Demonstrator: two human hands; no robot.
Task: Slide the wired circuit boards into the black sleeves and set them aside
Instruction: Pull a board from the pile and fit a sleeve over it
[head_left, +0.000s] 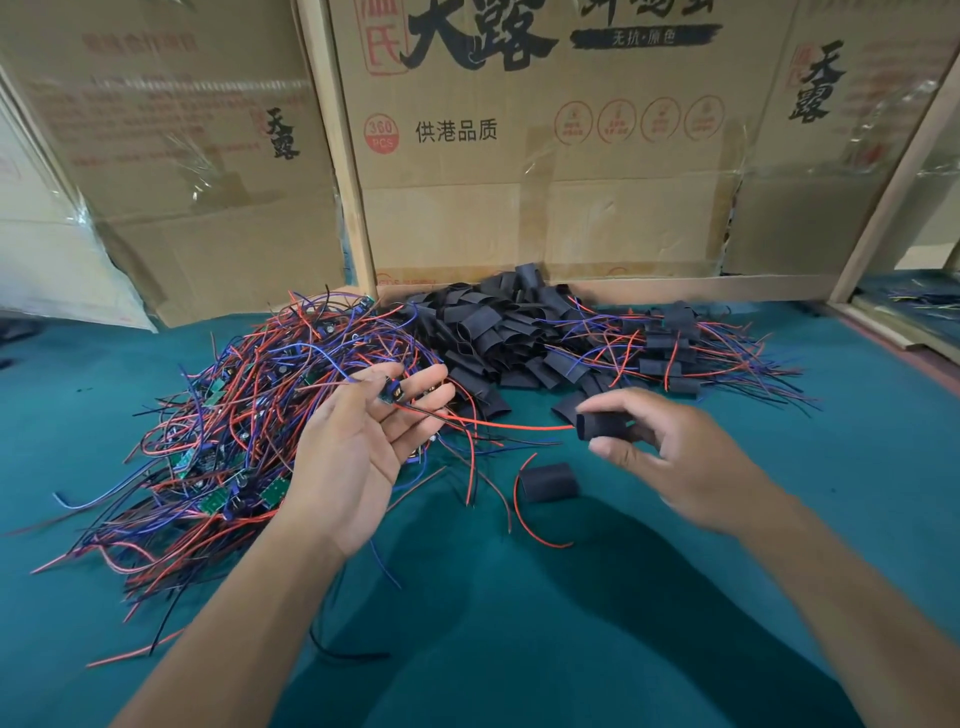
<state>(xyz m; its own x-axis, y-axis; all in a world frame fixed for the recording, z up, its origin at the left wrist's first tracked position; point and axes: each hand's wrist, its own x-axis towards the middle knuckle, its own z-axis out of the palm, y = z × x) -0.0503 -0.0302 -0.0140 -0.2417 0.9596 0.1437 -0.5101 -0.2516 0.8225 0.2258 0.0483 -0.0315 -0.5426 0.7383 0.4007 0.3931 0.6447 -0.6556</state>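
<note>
Threading step — left hand (358, 447) lies open, board (390, 392) on its fingers; right hand (670, 457) pinches a sleeve (602, 425) — wires must enter next

left hand (353, 447) up off the desk, palm turned upward, fingers (415, 379) spread and mostly straight, a small wired circuit board (390, 391) lying across them near the tips. bare left forearm runs in from the lower left. right hand (670, 457) hovers opposite, a little blurred, thumb and curled fingers (613, 449) pinching a short black sleeve (602, 425). bare right forearm comes in from the lower right. the two hands are apart, facing each other.
</note>
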